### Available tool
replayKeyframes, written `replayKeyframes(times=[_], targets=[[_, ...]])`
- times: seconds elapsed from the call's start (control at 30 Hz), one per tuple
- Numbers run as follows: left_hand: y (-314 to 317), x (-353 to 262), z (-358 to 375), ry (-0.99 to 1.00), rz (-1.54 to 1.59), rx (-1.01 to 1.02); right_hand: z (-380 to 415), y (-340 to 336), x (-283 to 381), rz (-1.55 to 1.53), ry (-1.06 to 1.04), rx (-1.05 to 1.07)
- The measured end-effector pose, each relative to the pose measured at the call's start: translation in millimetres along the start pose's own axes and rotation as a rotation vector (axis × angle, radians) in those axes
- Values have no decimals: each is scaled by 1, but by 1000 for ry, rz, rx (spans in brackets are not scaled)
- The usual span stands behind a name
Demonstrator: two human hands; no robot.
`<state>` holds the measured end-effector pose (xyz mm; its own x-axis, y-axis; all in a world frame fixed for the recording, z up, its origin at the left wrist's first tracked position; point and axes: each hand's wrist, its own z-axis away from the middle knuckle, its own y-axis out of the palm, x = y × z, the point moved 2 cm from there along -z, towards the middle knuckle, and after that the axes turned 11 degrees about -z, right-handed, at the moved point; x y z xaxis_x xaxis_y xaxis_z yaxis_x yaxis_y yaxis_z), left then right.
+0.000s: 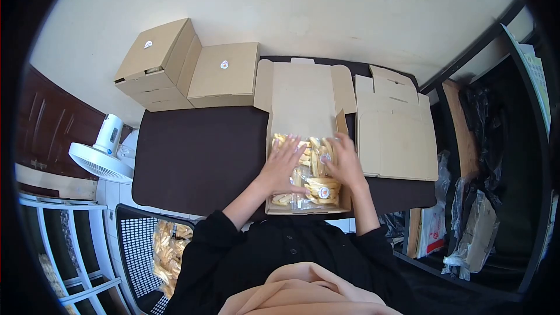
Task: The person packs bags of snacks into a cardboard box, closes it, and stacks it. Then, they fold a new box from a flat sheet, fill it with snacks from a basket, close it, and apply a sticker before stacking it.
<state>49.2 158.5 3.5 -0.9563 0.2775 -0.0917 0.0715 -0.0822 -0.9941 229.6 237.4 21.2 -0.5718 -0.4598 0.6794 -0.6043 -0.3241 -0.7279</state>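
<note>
An open cardboard box (302,90) stands in front of me with its lid folded back. Inside lie several clear plastic packs of pale yellow strips, and a pack (322,191) near the front bears a round white sticker. My left hand (282,166) lies across the packs on the left side, fingers spread, its palm hiding part of them. At the right wall of the box, my right hand (346,163) rests over the edge of another stickered pack (318,154), thumb and fingers apart.
Closed boxes (223,73) with stickers are stacked at the back left of the dark table (198,151). Flattened cardboard (396,134) lies on the right. A white fan (102,160) stands at left, above a black basket (137,251) with a bag of yellow strips (170,251).
</note>
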Motion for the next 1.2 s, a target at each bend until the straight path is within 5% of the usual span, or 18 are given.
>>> replayKeyframes(times=[0.07, 0.13, 0.17, 0.23, 0.33, 0.43, 0.5, 0.6, 0.73, 0.8, 1.07, 1.2], targets=[[-6, 15, -1, -15, 98, -158, -5, -13, -10, -55, -50, -157], [-5, 43, -2, -382, 434, -474, -17, -19, -32, -231, 11, -305], [2, 54, -8, -381, 435, -474, -23, -17, -41, -412, 131, -349], [36, 81, -24, -679, 1075, -410, -39, -5, -80, -567, 224, -323], [59, 96, -43, -530, 1362, -295, -53, 7, -105, -678, 303, -274], [66, 100, -48, -578, 1285, -272, -57, 10, -105, -649, 318, -168], [58, 100, -40, -629, 1233, -306, -54, 8, -101, -549, 256, -328], [47, 103, -11, -749, 1159, -402, -43, -1, -96, -451, 246, -301], [35, 92, 73, -833, 783, -790, -25, -9, -57, -168, 33, -393], [28, 77, 125, -1036, 710, -951, -23, -7, -19, -56, -90, -368], [88, 10, 350, -1814, 325, -1369, 5, 82, 130, -237, -542, 232], [143, -15, 454, -2172, 506, -1486, 28, 128, 188, -319, -703, 465]])
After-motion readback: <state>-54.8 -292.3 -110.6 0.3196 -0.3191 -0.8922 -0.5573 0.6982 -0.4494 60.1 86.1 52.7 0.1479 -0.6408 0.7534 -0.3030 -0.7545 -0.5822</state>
